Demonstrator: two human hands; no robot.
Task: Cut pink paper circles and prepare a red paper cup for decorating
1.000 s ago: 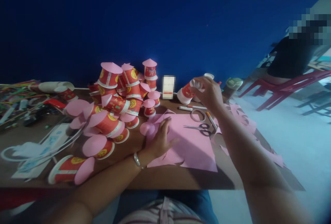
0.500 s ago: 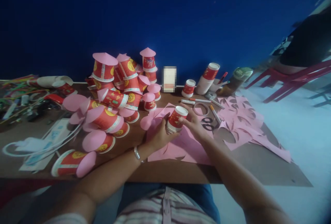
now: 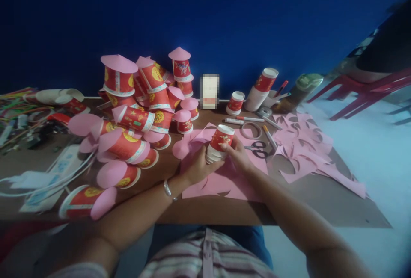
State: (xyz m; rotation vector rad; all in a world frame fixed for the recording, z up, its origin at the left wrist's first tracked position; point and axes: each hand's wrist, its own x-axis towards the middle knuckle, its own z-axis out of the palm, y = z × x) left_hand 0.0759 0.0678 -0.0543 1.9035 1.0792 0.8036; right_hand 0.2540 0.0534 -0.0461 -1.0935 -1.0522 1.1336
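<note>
Both hands hold a short stack of red paper cups [image 3: 222,137] in front of me, base up, with several white rims layered at the lower end. My left hand [image 3: 196,167] wraps the lower left of the stack. On the other side, my right hand [image 3: 239,155] grips it, thumb on the red wall. Pink paper [image 3: 224,186] lies beneath the hands. Just right of my right hand are black-handled scissors [image 3: 259,149], their blades partly hidden. A roll of tape [image 3: 251,131] lies behind them.
Finished-looking cups with pink cone tops [image 3: 118,75] crowd the left. Cut pink scraps [image 3: 302,141] cover the right. At the back stand a single red cup [image 3: 235,103], a tall cup stack [image 3: 261,90] and a bottle [image 3: 303,90]. A power strip [image 3: 53,184] lies left. Someone sits on a red stool [image 3: 346,90].
The cup stack is tilted slightly more to the right, and my right fingers have shifted on it. The camera view has moved a little; both hands keep their hold.
</note>
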